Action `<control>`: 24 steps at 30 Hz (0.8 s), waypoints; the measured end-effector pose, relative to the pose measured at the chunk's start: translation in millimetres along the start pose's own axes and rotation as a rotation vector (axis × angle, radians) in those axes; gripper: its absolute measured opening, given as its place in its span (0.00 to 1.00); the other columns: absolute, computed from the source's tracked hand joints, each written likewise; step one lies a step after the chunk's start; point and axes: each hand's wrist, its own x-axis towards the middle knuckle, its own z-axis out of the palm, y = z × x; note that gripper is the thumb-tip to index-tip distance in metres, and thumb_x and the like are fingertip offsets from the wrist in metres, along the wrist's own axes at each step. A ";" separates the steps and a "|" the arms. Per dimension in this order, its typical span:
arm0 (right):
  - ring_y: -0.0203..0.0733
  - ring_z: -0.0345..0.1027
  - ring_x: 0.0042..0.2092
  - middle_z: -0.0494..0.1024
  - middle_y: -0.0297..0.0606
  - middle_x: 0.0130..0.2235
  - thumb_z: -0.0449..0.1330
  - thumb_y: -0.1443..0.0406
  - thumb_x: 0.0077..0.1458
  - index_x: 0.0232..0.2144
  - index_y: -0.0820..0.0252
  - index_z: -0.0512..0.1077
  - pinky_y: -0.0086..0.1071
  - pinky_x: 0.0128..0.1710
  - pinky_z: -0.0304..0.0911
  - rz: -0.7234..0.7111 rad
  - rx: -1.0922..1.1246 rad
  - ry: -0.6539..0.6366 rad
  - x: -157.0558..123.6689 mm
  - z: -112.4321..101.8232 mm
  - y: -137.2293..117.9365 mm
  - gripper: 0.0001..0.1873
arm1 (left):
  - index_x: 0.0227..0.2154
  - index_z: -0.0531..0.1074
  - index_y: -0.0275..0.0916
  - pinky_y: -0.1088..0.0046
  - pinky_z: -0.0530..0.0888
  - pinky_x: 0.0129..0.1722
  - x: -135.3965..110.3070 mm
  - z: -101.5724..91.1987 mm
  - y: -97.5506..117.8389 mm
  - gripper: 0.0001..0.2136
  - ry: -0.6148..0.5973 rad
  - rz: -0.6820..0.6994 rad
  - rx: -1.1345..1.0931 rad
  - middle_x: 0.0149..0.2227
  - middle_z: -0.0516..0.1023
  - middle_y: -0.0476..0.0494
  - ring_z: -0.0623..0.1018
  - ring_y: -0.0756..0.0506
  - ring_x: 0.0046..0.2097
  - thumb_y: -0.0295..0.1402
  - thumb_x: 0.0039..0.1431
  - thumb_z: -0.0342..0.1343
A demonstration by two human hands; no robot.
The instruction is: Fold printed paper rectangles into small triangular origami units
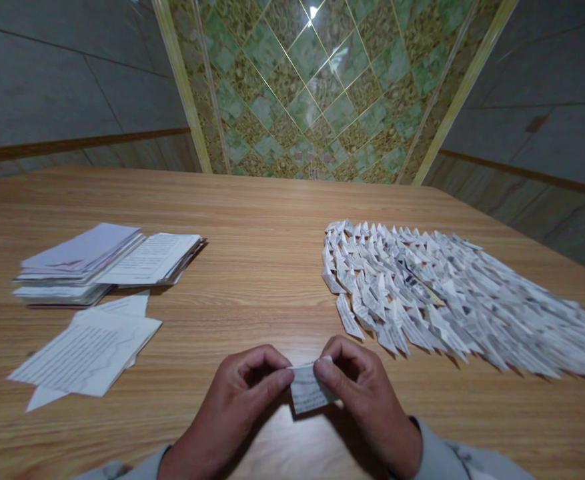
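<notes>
A small folded piece of printed paper [310, 392] is held just above the table, near its front edge. My left hand [239, 393] pinches its upper left corner between thumb and index finger. On the other side, my right hand [365, 393] grips its upper right part, the thumb lying across the front. Lines of print show on the paper's near face; its back is hidden. To the right spread many small folded paper boats [402, 280] in close rows, the nearest one lying a little beyond my right hand.
Stacks of paper sheets [85, 250] and printed pages [149, 260] stand on the left of the wooden table [252, 267]. Several loose printed sheets [92, 350] lie in front of them. A tiled wall [317, 87] rises behind the far edge.
</notes>
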 end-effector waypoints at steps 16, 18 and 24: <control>0.39 0.68 0.33 0.77 0.36 0.30 0.61 0.68 0.63 0.32 0.60 0.75 0.31 0.35 0.59 -0.553 -0.529 -0.055 0.5 -3.4 -1.4 0.06 | 0.33 0.80 0.41 0.77 0.71 0.31 6.9 -14.1 -8.6 0.09 -0.095 0.589 0.550 0.28 0.81 0.47 0.79 0.48 0.31 0.32 0.67 0.56; 0.38 0.68 0.32 0.76 0.35 0.28 0.62 0.65 0.61 0.29 0.60 0.74 0.30 0.33 0.59 -0.377 -0.392 -0.037 0.2 -3.1 -1.2 0.08 | 0.32 0.80 0.40 0.77 0.70 0.30 5.3 -13.9 -6.4 0.11 -0.130 0.565 0.554 0.27 0.80 0.46 0.78 0.48 0.30 0.35 0.68 0.55; 0.34 0.60 0.27 0.69 0.30 0.25 0.66 0.51 0.55 0.28 0.59 0.67 0.27 0.28 0.55 0.028 0.027 -0.126 5.8 -6.9 0.0 0.19 | 0.25 0.79 0.37 0.77 0.64 0.26 4.4 -11.6 3.7 0.14 -0.210 0.493 0.560 0.21 0.74 0.49 0.73 0.50 0.25 0.37 0.65 0.58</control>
